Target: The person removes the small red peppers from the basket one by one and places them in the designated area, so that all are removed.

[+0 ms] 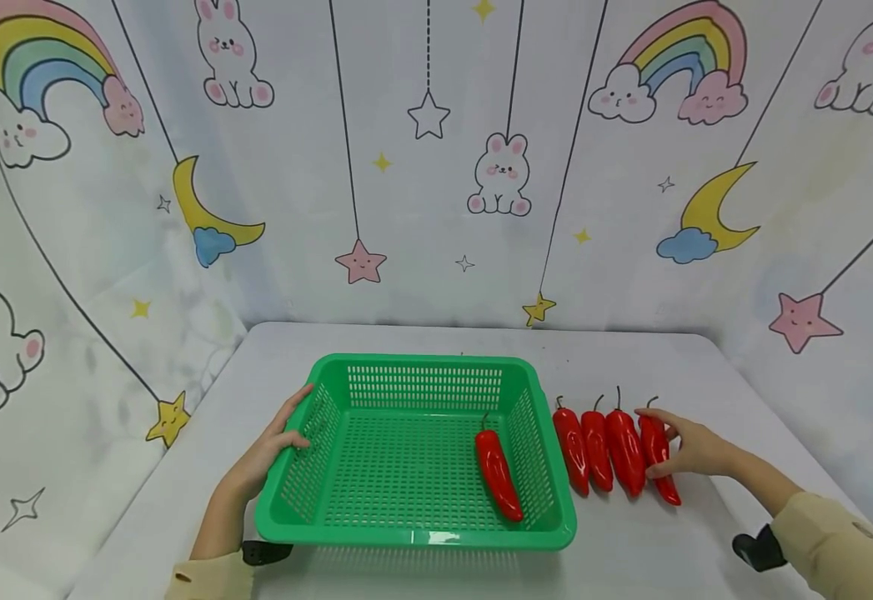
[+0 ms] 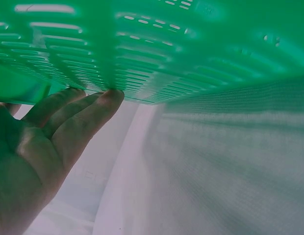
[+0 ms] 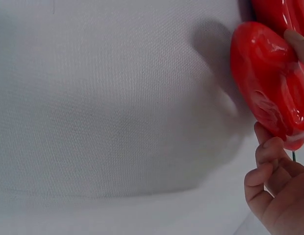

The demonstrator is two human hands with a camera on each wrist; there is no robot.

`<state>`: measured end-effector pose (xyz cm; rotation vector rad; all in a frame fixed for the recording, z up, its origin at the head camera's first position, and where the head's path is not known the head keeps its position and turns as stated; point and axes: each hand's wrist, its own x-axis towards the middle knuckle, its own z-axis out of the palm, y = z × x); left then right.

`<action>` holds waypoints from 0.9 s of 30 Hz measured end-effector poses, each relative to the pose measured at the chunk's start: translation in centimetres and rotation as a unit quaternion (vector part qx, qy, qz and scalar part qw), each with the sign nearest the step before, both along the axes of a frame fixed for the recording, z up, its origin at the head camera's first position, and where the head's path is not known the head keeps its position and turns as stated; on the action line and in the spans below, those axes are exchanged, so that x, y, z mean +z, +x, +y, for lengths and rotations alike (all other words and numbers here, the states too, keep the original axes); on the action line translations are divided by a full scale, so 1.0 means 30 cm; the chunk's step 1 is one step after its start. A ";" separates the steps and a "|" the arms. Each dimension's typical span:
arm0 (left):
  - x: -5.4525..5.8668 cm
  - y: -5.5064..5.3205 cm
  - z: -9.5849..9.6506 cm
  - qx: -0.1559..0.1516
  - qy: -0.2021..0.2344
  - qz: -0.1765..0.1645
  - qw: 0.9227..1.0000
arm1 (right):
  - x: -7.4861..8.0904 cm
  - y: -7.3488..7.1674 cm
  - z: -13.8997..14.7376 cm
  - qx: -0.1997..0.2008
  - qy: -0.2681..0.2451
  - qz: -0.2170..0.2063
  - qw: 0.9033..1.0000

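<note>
A green plastic basket (image 1: pixel 406 537) with slotted walls stands on the white table. My left hand (image 1: pixel 267 454) grips its left rim, thumb over the inside and fingers along the outer wall; the left wrist view shows the fingers (image 2: pixel 73 117) against that wall. One red chili pepper (image 1: pixel 499 475) lies inside, near the basket's right wall. Several more peppers lie in a row right of the basket, stems pointing away. My right hand (image 1: pixel 699 448) pinches the rightmost pepper (image 1: pixel 655 442) between thumb and fingers. In the right wrist view this glossy pepper (image 3: pixel 262 73) sits between thumb and fingertips.
Beside the pinched one lie a wide pepper (image 1: pixel 624 450), a slimmer one (image 1: pixel 597 450) and one near the basket wall (image 1: pixel 571 450). The white table (image 1: pixel 631 550) runs back to a cloth backdrop (image 1: pixel 436 200) printed with rabbits, moons and stars.
</note>
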<state>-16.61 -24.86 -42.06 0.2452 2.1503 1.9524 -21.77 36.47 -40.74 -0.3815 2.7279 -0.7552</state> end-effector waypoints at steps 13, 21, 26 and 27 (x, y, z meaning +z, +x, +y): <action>0.007 0.002 -0.003 0.005 -0.005 0.005 1.000 | -0.041 -0.021 0.014 0.016 0.009 0.007 1.000; 0.010 0.001 -0.002 0.002 -0.002 0.000 1.000 | -0.027 -0.007 0.001 0.001 0.004 -0.018 1.000; 0.008 0.000 0.000 0.002 -0.001 -0.002 1.000 | -0.030 -0.009 0.007 0.000 0.011 -0.013 1.000; 0.007 -0.001 0.000 0.002 -0.001 -0.003 1.000 | -0.032 -0.010 0.010 0.001 0.012 -0.013 1.000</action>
